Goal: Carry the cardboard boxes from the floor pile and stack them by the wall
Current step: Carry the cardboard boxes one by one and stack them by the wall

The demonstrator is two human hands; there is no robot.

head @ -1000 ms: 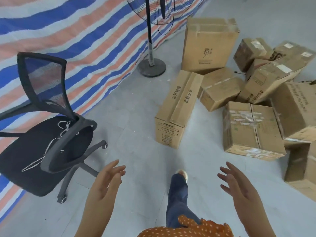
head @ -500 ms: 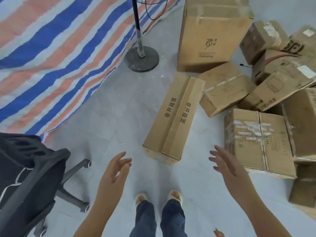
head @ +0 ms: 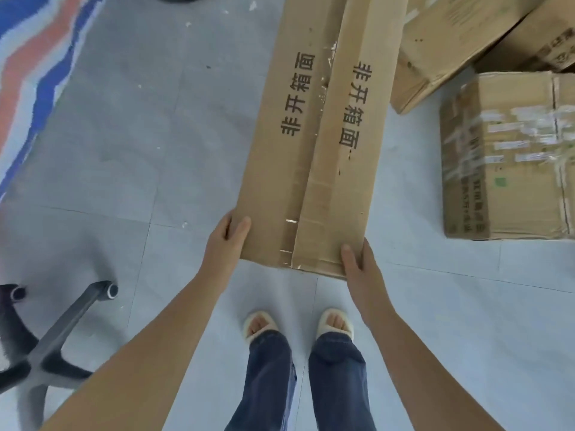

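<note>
The person stands over the long cardboard box (head: 314, 141), which lies flat on the grey tiled floor (head: 130, 144) with its near end just ahead of their feet. The left hand (head: 225, 244) grips the near left corner, thumb on top and fingers wrapped down the side; the right hand (head: 357, 259) grips the near right corner the same way. Both hands are closed on the box, which does not yet look lifted.

It looks stiff and fairly light for its length, but awkward: long and narrow, so held at one end it will want to droop and swing. The top flaps meet along a worn taped seam and one sits slightly proud, so I would not trust the flaps as a handhold; the lower edges or a hold nearer the middle seem safer.

To the right, close beside it, lie a heavily taped box (head: 504, 157) and another tilted box (head: 441, 42), near enough to catch the far end when it pivots. On the left, an office chair base (head: 46, 346) with castors sits near the person's path, and a striped tarpaulin (head: 28, 57) covers the floor edge beyond.
</note>
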